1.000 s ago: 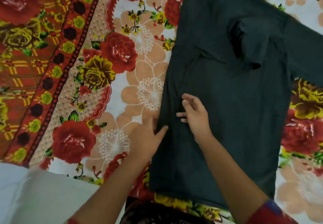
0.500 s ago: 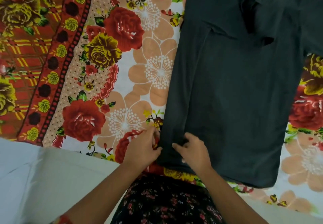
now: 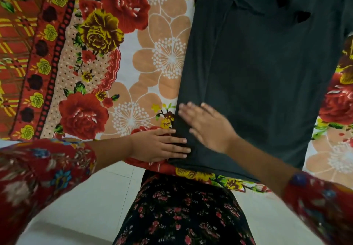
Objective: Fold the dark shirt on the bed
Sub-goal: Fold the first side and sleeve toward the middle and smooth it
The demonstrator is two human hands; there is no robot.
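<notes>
Underneath, floral bedsheet (image 3: pixel 133 63), pale tiled floor (image 3: pixel 86 197); left hand (image 3: pixel 158 145) and right hand (image 3: pixel 208 124) flat, uncurled, on dark shirt (image 3: pixel 257 72).

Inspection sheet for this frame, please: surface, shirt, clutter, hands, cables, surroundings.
Surface: bed covered with a floral sheet.
Job's things: shirt, dark, lies flat on the bed, hem at the near edge.
Clutter: nothing seen.
Hands: left hand rests flat on the shirt's near left corner; right hand, blurred, lies flat on the shirt beside it, fingers straight.
Cables: nothing seen.
Surroundings: pale floor; the person's floral skirt.
</notes>
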